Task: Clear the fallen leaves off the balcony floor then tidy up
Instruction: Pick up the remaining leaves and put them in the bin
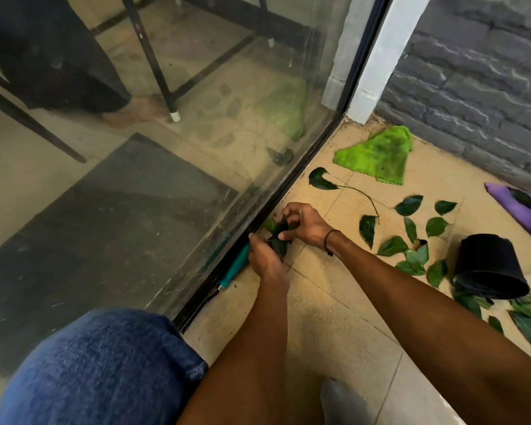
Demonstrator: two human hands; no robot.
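Both hands meet by the glass door's dark bottom track: the left hand (265,259) and right hand (301,223) both grip a small bunch of dark green leaves (279,237). The remaining loose green leaves (411,240) lie scattered on the beige tiled floor (334,302) to the right, beside a tipped black plastic pot (489,265), nearer the right hand.

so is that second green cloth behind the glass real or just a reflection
Head view: a reflection. The dusty glass door faintly mirrors the bright green cloth lying on the tan floor tiles; the image is hazy and washed out. Wide-angle distortion bows the door frame.
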